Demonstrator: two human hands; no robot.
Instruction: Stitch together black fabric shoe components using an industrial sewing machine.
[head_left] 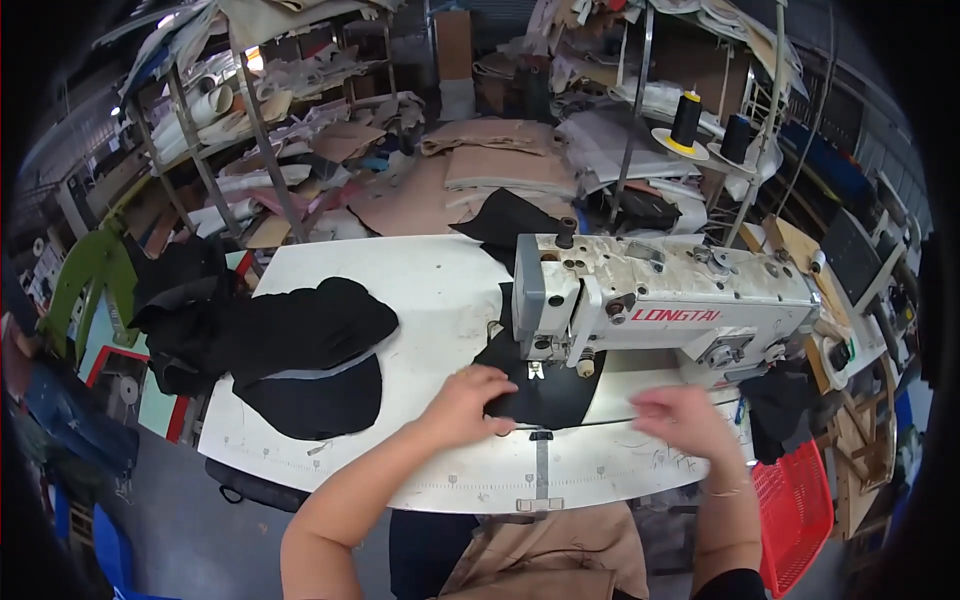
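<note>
A piece of black fabric lies flat under the presser foot of a white sewing machine. My left hand is at the fabric's left edge, thumb and fingers apart, with the fingertips touching the cloth. To the right of the fabric, my right hand is over the white table, apart from the cloth. Its fingers are bent and somewhat blurred, so whether they pinch anything does not show. More black cloth stretches behind the machine head.
A heap of black fabric pieces covers the table's left part. Dark cloth hangs at the right end, above a red plastic basket. Two thread cones stand behind the machine. Shelves of folded material fill the back.
</note>
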